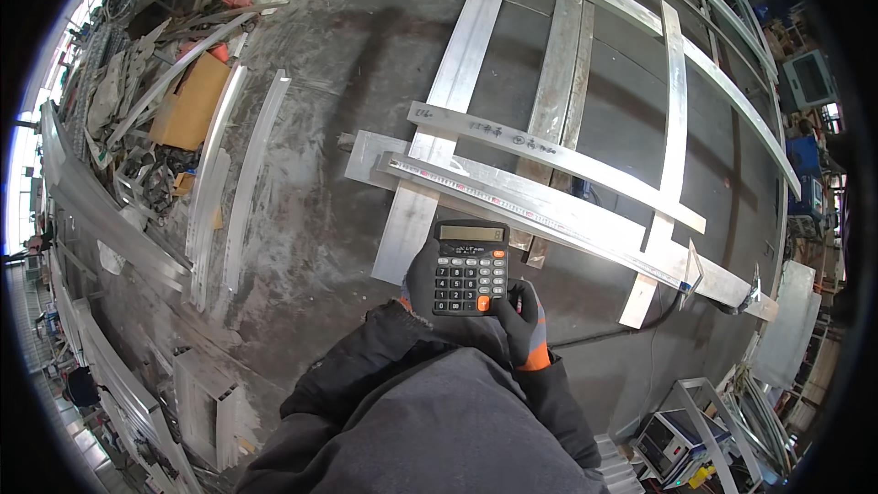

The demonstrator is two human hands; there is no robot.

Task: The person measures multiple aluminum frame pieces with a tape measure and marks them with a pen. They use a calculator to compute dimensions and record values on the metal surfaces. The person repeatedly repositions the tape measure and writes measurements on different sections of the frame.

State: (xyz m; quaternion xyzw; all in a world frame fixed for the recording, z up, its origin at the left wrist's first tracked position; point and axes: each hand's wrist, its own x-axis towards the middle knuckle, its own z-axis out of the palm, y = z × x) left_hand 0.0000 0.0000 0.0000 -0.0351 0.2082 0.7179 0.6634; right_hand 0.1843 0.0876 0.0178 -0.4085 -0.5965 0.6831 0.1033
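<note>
Nearest, both dark-sleeved forearms bend inward before the torso, bringing the gloved hands together. The left hand (420, 274) grasps a black desktop calculator (457, 284) from its left side and beneath, its fingers largely hidden. The calculator lies face up between the hands, display at the far end. The right hand (525, 325), in a dark glove with an orange cuff, curls at the lower right corner, one digit beside the large orange key; whether it presses or grips, I cannot tell. Just beyond, a measuring tape (494, 198) stretches along flat metal bars laid crosswise over longer metal bars (471, 59). Farther left lies brown cardboard (190, 102) amid scrap.
</note>
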